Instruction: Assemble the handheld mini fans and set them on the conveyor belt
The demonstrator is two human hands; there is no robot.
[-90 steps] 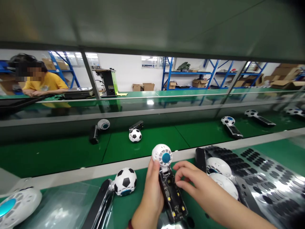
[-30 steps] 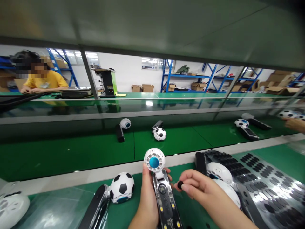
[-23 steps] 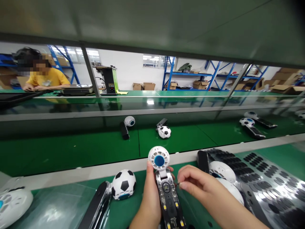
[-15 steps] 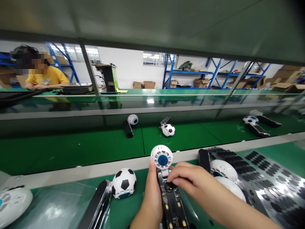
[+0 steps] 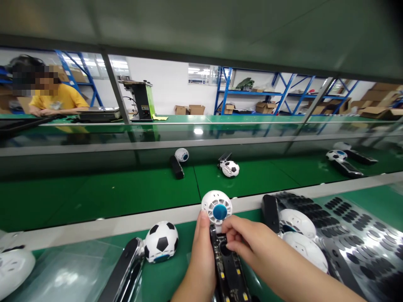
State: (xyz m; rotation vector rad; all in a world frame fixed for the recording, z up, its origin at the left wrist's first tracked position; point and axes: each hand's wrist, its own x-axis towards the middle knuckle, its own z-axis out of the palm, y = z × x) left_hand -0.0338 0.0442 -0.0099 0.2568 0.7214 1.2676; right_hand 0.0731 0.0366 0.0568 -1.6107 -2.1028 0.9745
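My left hand (image 5: 203, 251) is wrapped around the side of a handheld fan (image 5: 227, 268), its thumb up against the fan's white round head (image 5: 217, 206) with a blue centre. The fan's long black body lies face up, showing a circuit board with several small yellow-white squares. My right hand (image 5: 244, 239) is closed in a pinch over a dark round spot near the top of that body. Whatever sits between these fingertips is hidden. Left of my hands, another fan with a football-patterned head (image 5: 161, 242) rests on the green bench.
Clear sheets of black round stickers (image 5: 355, 235) lie at right, beside more white-headed fans (image 5: 304, 251). Beyond a pale rail (image 5: 126, 220), a green conveyor belt (image 5: 94, 193) carries several fans. A person in a yellow shirt (image 5: 59, 98) sits at the far left. A shelf hangs overhead.
Fans on the belt have shifted to the right. My right fingertips have curled in a little over the board, and the held fan has moved slightly.
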